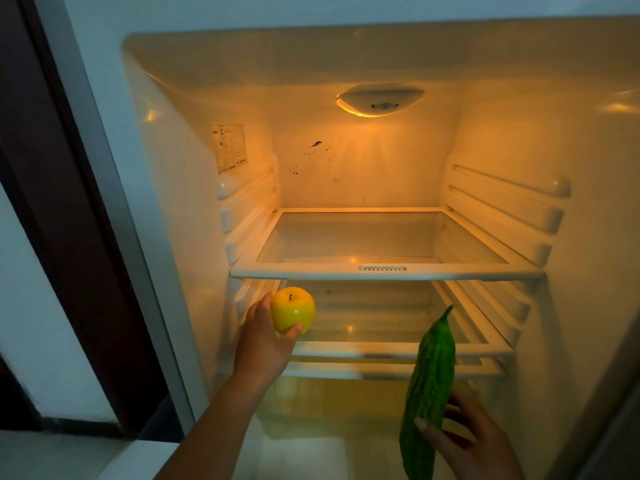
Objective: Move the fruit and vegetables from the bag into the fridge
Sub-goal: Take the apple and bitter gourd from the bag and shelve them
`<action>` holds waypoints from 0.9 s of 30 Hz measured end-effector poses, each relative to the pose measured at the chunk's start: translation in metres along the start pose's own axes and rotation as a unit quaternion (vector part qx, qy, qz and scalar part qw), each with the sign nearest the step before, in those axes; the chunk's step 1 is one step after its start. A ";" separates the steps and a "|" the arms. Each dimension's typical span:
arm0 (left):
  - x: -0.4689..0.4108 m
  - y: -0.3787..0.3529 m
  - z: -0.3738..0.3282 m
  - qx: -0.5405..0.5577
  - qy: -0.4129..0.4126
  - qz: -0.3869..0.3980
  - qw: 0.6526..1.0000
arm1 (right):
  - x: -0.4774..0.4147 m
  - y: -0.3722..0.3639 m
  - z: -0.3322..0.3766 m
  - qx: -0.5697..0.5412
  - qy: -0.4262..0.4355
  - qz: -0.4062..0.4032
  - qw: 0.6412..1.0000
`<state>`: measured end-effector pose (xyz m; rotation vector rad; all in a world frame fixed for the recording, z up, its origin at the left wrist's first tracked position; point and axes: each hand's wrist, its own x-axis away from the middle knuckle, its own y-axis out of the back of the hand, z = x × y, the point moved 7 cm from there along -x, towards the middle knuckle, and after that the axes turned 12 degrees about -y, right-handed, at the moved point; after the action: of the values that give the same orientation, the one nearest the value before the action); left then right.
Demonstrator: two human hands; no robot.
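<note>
The fridge [180, 209] stands open in front of me, lit orange from a lamp in its ceiling. My left hand [263, 344] holds a yellow apple [293, 309] at the left front of the lower glass shelf [388, 348], just under the upper glass shelf [384, 271]. My right hand [467, 441] grips a bumpy green bitter gourd [429, 389] near its lower end, tip pointing up, in front of the lower shelf's right side. Both shelves are bare. The bag is out of view.
Below the lower shelf is a further shelf edge and a dim yellowish drawer area [346, 400]. Ribbed shelf rails [502, 209] run along both inner walls. A dark door frame [69, 202] and a pale wall stand to the left of the fridge.
</note>
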<state>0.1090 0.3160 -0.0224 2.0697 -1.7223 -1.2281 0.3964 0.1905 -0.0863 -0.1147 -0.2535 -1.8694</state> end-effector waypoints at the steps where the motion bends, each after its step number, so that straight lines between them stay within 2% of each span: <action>1: 0.004 0.001 -0.003 0.006 -0.006 0.002 1.000 | 0.000 0.000 0.001 0.001 0.001 -0.003 1.000; 7: 0.020 0.014 -0.020 0.032 -0.024 -0.010 0.999 | 0.005 -0.001 0.032 0.031 0.048 -0.004 0.998; 13: 0.031 0.027 -0.056 0.027 -0.090 -0.024 0.995 | 0.016 -0.007 0.083 0.063 0.125 0.012 0.990; 18: 0.043 0.000 -0.081 0.102 -0.094 0.080 0.987 | 0.025 -0.014 0.118 0.068 0.160 -0.012 0.985; 23: 0.055 -0.023 -0.112 0.228 -0.088 0.199 0.949 | 0.027 -0.023 0.138 0.022 0.184 0.022 0.982; 27: 0.054 -0.023 -0.123 0.253 -0.103 0.202 0.941 | 0.024 -0.024 0.148 -0.002 0.206 0.037 0.978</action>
<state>0.2084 0.2318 0.0171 1.7017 -2.6253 -0.9701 0.3587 0.2099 0.0592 0.2563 0.0415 -1.7740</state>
